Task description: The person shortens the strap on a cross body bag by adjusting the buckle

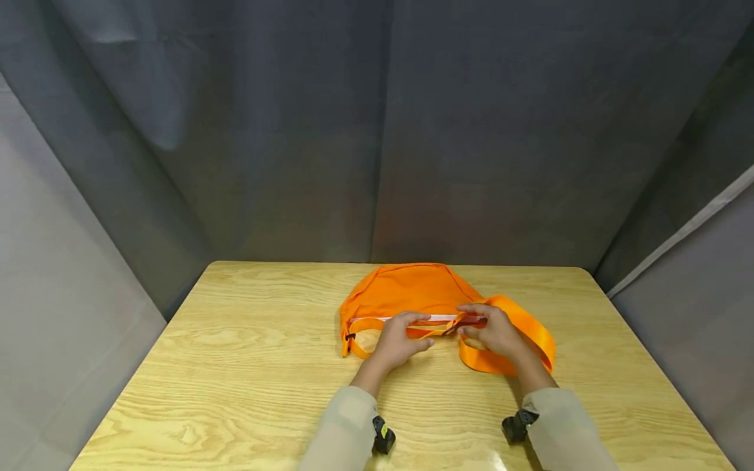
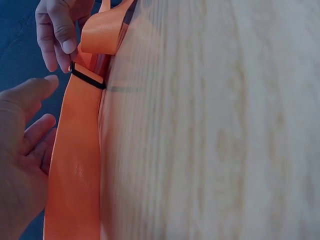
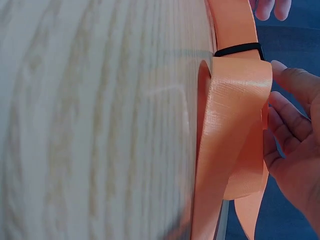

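Note:
An orange waist bag (image 1: 415,288) lies at the far middle of the table, its pale zipper line facing me. Its wide orange strap (image 2: 77,165) runs along the near side, with a black strap slider (image 3: 239,49) on it. Beside the strap's left part is my left hand (image 1: 397,340), fingers spread and relaxed, holding nothing. My right hand (image 1: 495,330) is at the strap by the slider, its fingertips right at the edge of a folded strap loop (image 3: 237,100). Those fingers are loosely bent, not closed round it.
The strap's long loop (image 1: 538,337) lies right of the bag, around my right hand. A wood-grain table (image 1: 235,379) carries everything. Dark grey curtains (image 1: 294,131) stand behind it and at both sides. Each wrist wears a small black camera (image 1: 384,436).

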{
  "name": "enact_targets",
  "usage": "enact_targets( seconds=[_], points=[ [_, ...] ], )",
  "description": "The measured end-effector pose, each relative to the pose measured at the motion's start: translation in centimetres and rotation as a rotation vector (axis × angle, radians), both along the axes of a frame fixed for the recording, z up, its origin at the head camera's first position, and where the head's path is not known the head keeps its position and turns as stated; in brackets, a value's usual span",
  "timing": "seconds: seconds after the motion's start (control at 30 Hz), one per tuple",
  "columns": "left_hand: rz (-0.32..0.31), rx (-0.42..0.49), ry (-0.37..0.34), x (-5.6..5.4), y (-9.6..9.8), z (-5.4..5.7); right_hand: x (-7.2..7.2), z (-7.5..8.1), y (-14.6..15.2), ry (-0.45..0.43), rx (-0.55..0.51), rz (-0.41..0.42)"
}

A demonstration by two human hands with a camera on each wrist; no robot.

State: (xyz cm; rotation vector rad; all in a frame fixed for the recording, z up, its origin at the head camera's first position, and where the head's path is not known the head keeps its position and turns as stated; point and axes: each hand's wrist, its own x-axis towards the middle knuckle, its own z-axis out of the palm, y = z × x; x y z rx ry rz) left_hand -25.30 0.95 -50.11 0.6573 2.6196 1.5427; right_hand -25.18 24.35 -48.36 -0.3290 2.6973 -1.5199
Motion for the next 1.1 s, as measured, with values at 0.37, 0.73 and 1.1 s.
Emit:
enact_targets(
  seconds=[0.37,0.73,1.1],
  points=[
    [0.019,-0.122,0.044,-0.8,0.7,0.3,-0.8,-1.7,-0.2,0.177,0.216,-0.037],
    [0.069,-0.274,0.126,-0.9,0.7,0.8,-0.9,-1.6,-0.5,0.316,0.279,0.013],
    [0.037,-0.288,0.197,-0.4,-0.2,1.0,-0.3,-1.2,-0.9,0.369,0.354,-0.002]
  ],
)
